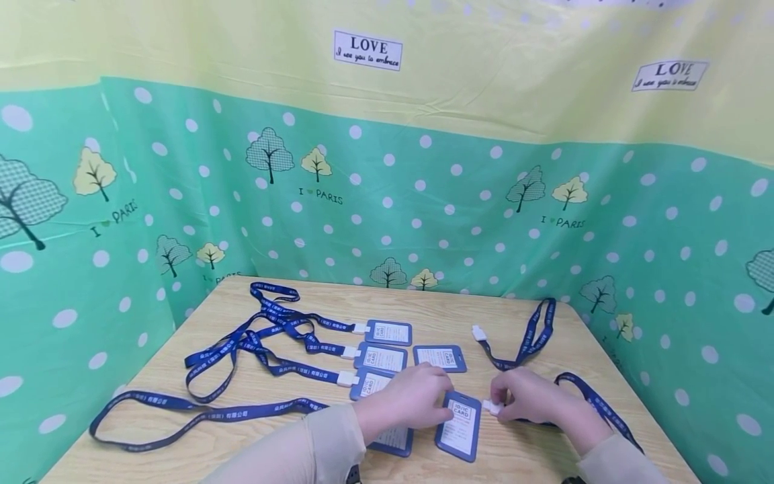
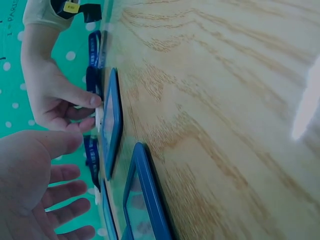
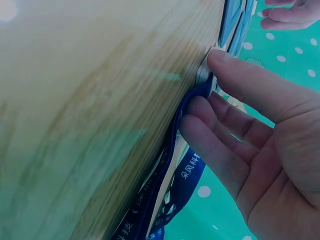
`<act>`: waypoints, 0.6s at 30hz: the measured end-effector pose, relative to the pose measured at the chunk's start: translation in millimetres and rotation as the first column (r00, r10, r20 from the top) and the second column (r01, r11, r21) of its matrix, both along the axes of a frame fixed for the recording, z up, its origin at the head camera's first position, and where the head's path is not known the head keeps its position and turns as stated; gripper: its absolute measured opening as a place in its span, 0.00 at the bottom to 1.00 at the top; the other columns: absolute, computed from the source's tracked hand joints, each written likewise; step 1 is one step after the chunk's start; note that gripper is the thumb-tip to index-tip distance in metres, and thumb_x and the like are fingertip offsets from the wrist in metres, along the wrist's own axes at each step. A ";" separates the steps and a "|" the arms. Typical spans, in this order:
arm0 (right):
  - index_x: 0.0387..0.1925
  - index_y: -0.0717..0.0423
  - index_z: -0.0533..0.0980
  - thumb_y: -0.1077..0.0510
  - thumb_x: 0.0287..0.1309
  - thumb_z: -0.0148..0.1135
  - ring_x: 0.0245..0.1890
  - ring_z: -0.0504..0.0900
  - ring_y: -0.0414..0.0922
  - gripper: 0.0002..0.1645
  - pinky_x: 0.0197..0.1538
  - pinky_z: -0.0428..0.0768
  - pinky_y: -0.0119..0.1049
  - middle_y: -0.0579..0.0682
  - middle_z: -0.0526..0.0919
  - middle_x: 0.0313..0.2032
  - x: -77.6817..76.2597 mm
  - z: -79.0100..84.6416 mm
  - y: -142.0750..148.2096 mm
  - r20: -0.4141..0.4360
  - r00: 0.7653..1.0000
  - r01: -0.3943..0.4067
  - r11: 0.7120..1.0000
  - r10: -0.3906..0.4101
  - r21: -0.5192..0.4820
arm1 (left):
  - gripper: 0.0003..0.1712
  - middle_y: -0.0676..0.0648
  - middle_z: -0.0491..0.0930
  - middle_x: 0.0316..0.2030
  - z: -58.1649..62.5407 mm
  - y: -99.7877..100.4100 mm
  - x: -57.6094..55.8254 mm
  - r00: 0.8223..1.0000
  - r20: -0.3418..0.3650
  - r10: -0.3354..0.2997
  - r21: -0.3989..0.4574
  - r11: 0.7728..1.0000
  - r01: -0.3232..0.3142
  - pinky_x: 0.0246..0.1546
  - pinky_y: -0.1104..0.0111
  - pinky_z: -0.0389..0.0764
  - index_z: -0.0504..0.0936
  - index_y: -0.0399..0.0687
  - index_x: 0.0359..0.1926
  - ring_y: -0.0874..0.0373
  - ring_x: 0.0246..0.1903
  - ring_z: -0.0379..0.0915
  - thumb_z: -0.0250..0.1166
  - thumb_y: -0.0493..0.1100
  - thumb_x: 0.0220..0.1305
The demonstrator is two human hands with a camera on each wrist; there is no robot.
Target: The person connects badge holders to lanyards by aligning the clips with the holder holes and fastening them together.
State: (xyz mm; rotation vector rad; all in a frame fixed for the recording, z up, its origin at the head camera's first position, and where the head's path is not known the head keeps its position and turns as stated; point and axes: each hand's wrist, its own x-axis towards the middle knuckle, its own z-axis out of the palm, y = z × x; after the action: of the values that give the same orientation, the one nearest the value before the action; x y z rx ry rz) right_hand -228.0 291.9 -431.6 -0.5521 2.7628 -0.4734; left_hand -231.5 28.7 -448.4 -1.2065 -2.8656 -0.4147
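Lower centre-right: right hand [image 1: 532, 396] pinches white clip [image 1: 492, 407]; left hand [image 1: 411, 396], fingers loosely spread, is beside badge [image 1: 458, 427]. Badge probably light, stiff, slick; grasp by edges.

The table [image 2: 240, 100] shows pale wood grain under a smooth, glossy surface that throws back a white glare and faint green reflections. The holders [image 1: 457, 427] have smooth blue plastic frames with a slight sheen along the rims; the cards [image 1: 387, 332] inside look like printed paper. The straps [image 1: 230, 413], toward the table's left and right edges, are flat dark cloth with white print. Their clips [image 1: 479, 333] are smooth white plastic. Beyond the back edge, the sheet [image 1: 423, 208] is thin, creased and softly shiny, whether cloth or plastic unclear.
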 end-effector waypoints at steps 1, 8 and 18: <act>0.28 0.40 0.80 0.58 0.50 0.79 0.30 0.76 0.40 0.13 0.35 0.76 0.37 0.37 0.79 0.29 -0.1 -0.1 0.8 -0.001 1.000 -0.001 1.000 0.001 -0.005 | 0.24 0.60 0.80 0.57 0.1 0.6 0.1 1.000 0.000 0.000 -0.001 1.000 0.000 0.58 0.67 0.78 0.85 0.61 0.57 0.63 0.58 0.74 0.71 0.60 0.63; 0.29 0.43 0.80 0.59 0.48 0.79 0.31 0.76 0.41 0.14 0.37 0.78 0.40 0.38 0.79 0.30 -1.3 -0.7 7.5 -0.003 1.000 0.030 0.999 -0.030 -0.017 | 0.23 0.61 0.80 0.56 2.7 5.7 1.8 1.000 -0.004 -0.001 -0.003 1.000 0.001 0.56 0.68 0.78 0.85 0.60 0.57 0.64 0.57 0.74 0.71 0.60 0.63; 0.30 0.44 0.80 0.61 0.47 0.80 0.32 0.76 0.43 0.15 0.40 0.79 0.43 0.40 0.79 0.31 -3.2 -2.2 15.0 -0.003 0.990 0.140 0.990 -0.140 0.009 | 0.24 0.60 0.80 0.57 3.4 13.2 1.1 1.000 -0.017 -0.013 0.006 1.000 0.013 0.55 0.68 0.78 0.85 0.59 0.57 0.63 0.57 0.74 0.70 0.61 0.63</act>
State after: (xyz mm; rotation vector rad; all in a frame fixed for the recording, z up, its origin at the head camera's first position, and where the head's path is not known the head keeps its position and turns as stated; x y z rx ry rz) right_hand -231.2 306.8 -433.8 -0.3580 2.8167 -0.4916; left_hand -230.5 41.9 -445.0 -1.2222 -2.8418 -0.4107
